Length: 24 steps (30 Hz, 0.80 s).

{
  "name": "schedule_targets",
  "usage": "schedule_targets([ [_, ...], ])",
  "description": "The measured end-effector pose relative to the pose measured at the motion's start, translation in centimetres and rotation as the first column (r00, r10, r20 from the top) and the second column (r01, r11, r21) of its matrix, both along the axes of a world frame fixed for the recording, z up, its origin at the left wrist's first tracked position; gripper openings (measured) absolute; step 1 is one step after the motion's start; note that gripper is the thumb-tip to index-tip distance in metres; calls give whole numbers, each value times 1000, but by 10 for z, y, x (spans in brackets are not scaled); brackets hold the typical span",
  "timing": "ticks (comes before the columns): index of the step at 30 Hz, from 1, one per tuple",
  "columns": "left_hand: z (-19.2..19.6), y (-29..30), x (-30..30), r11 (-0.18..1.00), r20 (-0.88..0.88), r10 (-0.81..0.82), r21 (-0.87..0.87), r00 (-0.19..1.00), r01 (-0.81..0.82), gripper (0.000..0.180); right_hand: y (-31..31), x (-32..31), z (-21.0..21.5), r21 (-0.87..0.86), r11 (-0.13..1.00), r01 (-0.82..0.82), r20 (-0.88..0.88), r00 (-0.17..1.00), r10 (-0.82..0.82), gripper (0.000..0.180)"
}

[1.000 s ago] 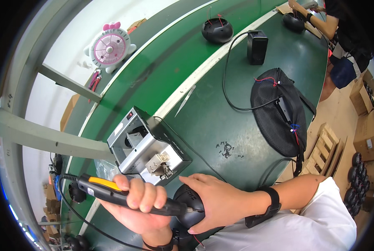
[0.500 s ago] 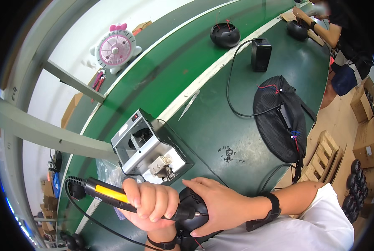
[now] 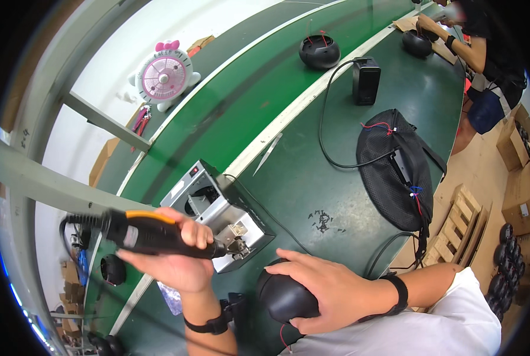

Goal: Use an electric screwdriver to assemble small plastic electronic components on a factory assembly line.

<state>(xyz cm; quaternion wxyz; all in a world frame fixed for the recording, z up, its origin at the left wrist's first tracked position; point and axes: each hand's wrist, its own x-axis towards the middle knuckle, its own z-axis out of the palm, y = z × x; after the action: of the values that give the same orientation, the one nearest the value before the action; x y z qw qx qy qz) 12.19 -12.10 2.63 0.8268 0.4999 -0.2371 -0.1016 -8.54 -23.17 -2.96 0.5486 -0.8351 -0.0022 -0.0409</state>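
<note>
My left hand [image 3: 188,261] is wrapped around a black electric screwdriver [image 3: 152,234] with an orange strip and a cord at its back end. The driver's tip reaches the metal pickup of a silver-and-black screw feeder [image 3: 202,202]; whether a screw sits on the bit cannot be seen. My right hand [image 3: 336,293] spreads over and grips a rounded black plastic housing [image 3: 285,295] near the table's front edge. A thin red wire hangs below this housing. Beyond my right hand, a small pile of dark screws [image 3: 323,221] lies on the green table.
A black mesh bag [image 3: 389,172] with wires lies on the right, cabled to a black box [image 3: 366,82]. Another round housing [image 3: 319,51] stands on the green belt [image 3: 241,107]. A pink-and-white fan [image 3: 164,77] stands behind. At far right, a person handles a similar housing [image 3: 417,44].
My left hand has lifted the screwdriver off the housing and moved it left and up to the feeder. My right hand still holds the housing, now turned and shifted slightly right.
</note>
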Motion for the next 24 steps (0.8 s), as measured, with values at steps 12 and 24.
schedule_targets([
  [12, 30, 61, -9, 853, -217, -487, -327, 846, 407, 51, -10, 14, -3, 53, 998, 34, 64, 997, -38, 96],
  [24, -2, 33, -47, 906, -402, -422, -223, 812, 360, 61, -13, 19, 7, 51, 999, 18, -100, 995, -13, 106],
])
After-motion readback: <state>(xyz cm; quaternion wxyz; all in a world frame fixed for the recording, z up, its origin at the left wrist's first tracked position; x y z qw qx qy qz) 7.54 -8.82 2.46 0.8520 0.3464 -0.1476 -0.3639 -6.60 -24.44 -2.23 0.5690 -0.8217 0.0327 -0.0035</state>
